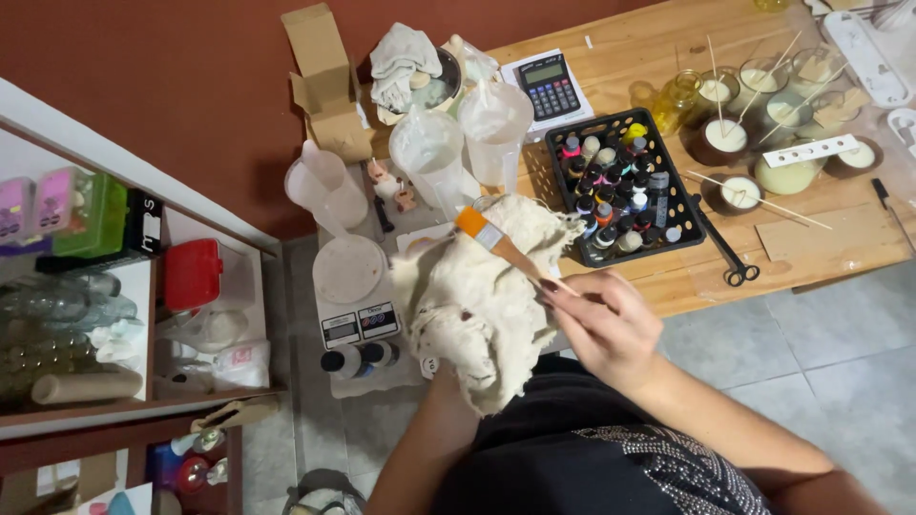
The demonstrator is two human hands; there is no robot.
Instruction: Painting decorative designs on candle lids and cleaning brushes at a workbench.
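My right hand [606, 324] grips the wooden handle of a flat paintbrush [496, 240] with an orange ferrule band, its head pointing up and left over a crumpled cream cloth [477, 305]. The cloth is bunched around my left hand, which is hidden inside it; only my left forearm [425, 448] shows below the cloth. The brush's bristle end lies against the top of the cloth.
A black crate of small bottles [620, 186] sits on the wooden table [687, 277]. Candles in jars [735, 133], black scissors [725, 250], a calculator [549, 88], plastic measuring cups [429, 153], a small scale [358, 305], and shelves [124, 286] at left.
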